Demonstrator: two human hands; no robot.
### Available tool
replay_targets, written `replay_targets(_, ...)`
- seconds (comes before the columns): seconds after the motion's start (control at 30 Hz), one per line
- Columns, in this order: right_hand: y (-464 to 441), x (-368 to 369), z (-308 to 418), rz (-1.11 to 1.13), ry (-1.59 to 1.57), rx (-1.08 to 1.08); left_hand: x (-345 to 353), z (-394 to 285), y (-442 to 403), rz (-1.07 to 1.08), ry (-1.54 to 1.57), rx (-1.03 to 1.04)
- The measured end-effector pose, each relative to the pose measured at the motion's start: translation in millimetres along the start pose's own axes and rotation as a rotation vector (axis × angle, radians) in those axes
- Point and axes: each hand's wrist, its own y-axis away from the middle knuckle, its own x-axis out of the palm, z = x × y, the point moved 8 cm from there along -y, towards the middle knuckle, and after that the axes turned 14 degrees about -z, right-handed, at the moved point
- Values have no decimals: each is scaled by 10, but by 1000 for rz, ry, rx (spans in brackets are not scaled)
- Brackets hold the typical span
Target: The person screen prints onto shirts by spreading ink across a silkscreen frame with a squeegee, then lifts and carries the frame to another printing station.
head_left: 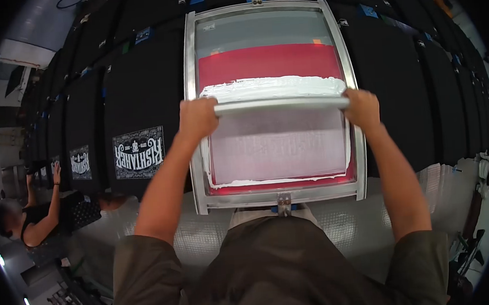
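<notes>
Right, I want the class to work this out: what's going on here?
The left hand and right hand grip opposite ends of a metal bar across a framed screen. White paste is banked along the bar's far side. To the left, white lettering shows on black panels, near another person.

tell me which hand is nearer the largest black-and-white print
Left. The left hand grips the left end of the bar, up and right of the print; the right hand grips its right end, farther away.
</notes>
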Motion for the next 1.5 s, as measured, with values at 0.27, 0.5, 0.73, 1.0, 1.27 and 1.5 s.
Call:
replay_targets(0.27, 1326, -593, 419, 133, -123, 4, -807, -522, 1223, 67, 160, -6)
replay_targets(0.5, 1652, -475, 470, -143, -60, -41, -445, -598, 1836, -142, 63, -54)
replay_targets(0.73, -114, 102, 6, 73, 8, 23, -1, 80, -20, 126, -78, -93)
replay_targets(1.0, -218, -454, 260, -367, -89, 55, 82, -926, -655, 98, 106, 74)
replay_targets(1.27, 2467, 16, 1275, 962, -918, 791, -154, -945, -1103, 249, 137, 22)
replay_targets(1.5, 2873, 538, 1772, 816, -1335, 1082, 133, -957, -933, 188, 82, -18)
